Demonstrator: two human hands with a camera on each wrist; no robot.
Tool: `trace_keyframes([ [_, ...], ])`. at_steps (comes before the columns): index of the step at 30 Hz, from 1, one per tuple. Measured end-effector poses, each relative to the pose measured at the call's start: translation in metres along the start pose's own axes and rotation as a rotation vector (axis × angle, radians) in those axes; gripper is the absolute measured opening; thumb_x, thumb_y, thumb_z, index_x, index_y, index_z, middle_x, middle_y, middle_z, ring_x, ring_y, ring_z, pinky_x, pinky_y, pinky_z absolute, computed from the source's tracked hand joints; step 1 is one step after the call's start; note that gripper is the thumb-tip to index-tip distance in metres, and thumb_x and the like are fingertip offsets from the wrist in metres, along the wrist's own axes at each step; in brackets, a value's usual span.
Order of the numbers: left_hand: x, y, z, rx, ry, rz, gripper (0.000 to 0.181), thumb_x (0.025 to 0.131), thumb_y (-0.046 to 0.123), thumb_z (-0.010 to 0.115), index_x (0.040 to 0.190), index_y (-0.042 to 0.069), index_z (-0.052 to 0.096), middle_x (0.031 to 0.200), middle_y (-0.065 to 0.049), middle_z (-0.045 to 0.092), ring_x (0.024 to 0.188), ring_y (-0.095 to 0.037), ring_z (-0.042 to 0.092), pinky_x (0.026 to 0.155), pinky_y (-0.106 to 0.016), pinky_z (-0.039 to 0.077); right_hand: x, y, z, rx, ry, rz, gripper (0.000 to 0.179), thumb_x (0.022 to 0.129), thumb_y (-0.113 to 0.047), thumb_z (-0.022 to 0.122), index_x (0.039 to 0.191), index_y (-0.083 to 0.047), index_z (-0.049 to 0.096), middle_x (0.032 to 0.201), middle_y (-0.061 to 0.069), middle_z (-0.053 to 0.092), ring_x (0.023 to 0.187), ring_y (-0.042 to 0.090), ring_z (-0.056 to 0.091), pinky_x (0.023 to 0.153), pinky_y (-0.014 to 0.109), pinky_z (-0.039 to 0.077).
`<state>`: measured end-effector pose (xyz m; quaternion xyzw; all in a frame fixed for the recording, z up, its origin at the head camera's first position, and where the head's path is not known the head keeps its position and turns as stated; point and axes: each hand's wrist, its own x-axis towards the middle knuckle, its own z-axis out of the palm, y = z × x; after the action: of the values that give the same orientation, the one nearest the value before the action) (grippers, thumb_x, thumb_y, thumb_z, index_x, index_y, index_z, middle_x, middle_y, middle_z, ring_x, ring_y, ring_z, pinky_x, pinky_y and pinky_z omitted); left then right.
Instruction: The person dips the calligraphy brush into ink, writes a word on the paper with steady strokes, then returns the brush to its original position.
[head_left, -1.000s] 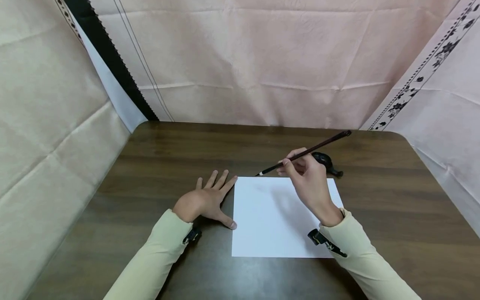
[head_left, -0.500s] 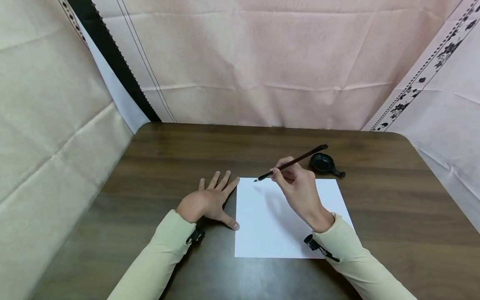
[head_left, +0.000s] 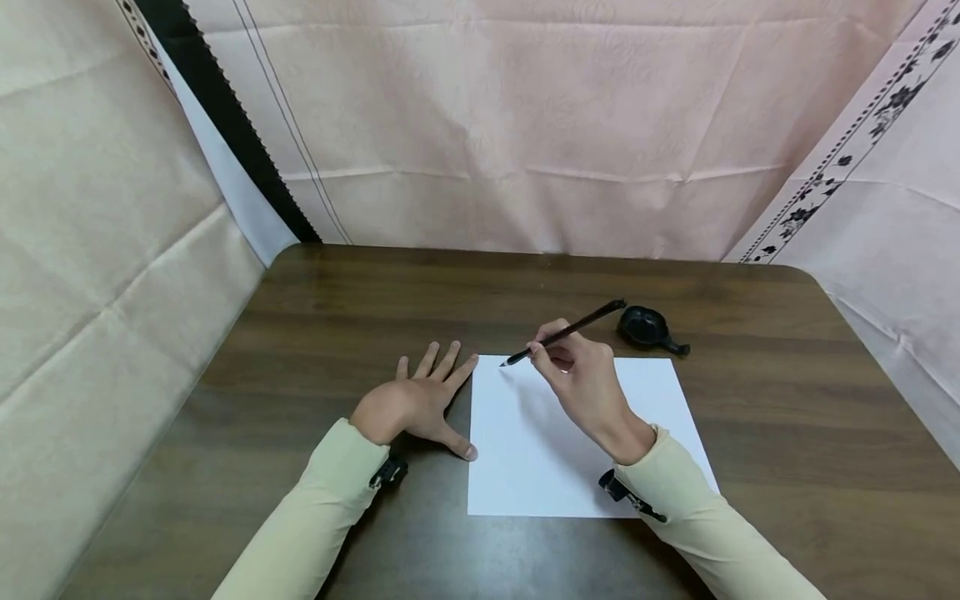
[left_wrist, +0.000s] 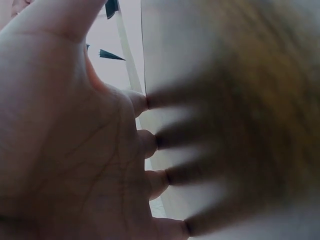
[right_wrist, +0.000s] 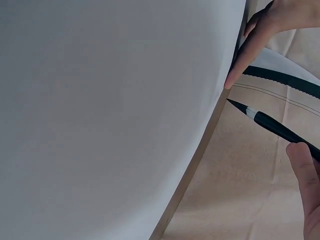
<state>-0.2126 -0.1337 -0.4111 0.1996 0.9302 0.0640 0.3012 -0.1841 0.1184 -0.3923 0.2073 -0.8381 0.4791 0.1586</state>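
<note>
A dark-handled calligraphy brush [head_left: 573, 327] is pinched in my right hand [head_left: 585, 385], slanting down to the left. Its black tip lies close over the upper left part of a white sheet of paper [head_left: 540, 458]. The right wrist view shows the brush [right_wrist: 275, 126] with a pale band behind its dark, pointed bristles. My left hand [head_left: 416, 402] rests with fingers spread at the sheet's left edge, index fingertip by the upper left corner and thumb tip at the edge lower down. In the left wrist view, the left palm [left_wrist: 95, 145] and fingertips meet the tabletop.
A small black dish with a short handle [head_left: 645, 326] stands just beyond the paper's far right part. The brown wooden table [head_left: 300, 333] ends at a straight far edge with rounded corners. Pale cloth [head_left: 525, 125] hangs behind it and at both sides.
My right hand has moved left and a little nearer, bringing the brush tip from the sheet's far edge to over its upper left part. The black dish has come into full view. The left hand stays put.
</note>
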Motion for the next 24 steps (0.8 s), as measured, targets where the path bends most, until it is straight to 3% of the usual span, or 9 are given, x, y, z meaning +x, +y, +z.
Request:
trace_keyframes([
  [4, -0.009, 0.007, -0.006, 0.001, 0.001, 0.004, 0.141, 0.073, 0.083, 0.078, 0.17, 0.032, -0.011, 0.176, -0.004, -0.022, 0.161, -0.034, -0.022, 0.122, -0.072, -0.007, 0.001, 0.0, 0.0, 0.002, -0.005, 0.012, 0.004, 0.102, -0.006, 0.07, 0.105, -0.003, 0.068, 0.101, 0.011, 0.079, 0.094, 0.019, 0.079, 0.08, 0.033, 0.063],
  [13, -0.005, 0.004, -0.003, 0.001, 0.005, -0.001, 0.144, 0.07, 0.085, 0.078, 0.17, 0.034, -0.012, 0.175, -0.003, -0.023, 0.16, -0.033, -0.023, 0.122, -0.073, -0.008, 0.002, 0.002, 0.0, -0.001, -0.021, 0.011, 0.003, 0.103, -0.005, 0.069, 0.106, -0.004, 0.069, 0.102, 0.011, 0.078, 0.095, 0.02, 0.078, 0.08, 0.035, 0.063],
  [20, 0.009, -0.005, 0.003, -0.005, -0.021, -0.01, 0.151, 0.061, 0.096, 0.072, 0.167, 0.037, -0.018, 0.172, 0.002, -0.03, 0.157, -0.031, -0.031, 0.122, -0.07, -0.011, 0.001, 0.002, 0.0, -0.007, -0.04, 0.034, 0.005, 0.103, -0.006, 0.069, 0.107, -0.004, 0.069, 0.103, 0.011, 0.078, 0.096, 0.02, 0.078, 0.081, 0.035, 0.063],
  [24, 0.006, -0.003, 0.001, -0.007, -0.026, -0.014, 0.147, 0.066, 0.09, 0.075, 0.167, 0.037, -0.018, 0.171, 0.002, -0.031, 0.157, -0.03, -0.031, 0.123, -0.069, -0.011, 0.001, 0.003, 0.0, -0.005, -0.051, 0.037, 0.004, 0.103, -0.007, 0.068, 0.107, -0.004, 0.068, 0.102, 0.01, 0.078, 0.095, 0.02, 0.078, 0.081, 0.035, 0.063],
])
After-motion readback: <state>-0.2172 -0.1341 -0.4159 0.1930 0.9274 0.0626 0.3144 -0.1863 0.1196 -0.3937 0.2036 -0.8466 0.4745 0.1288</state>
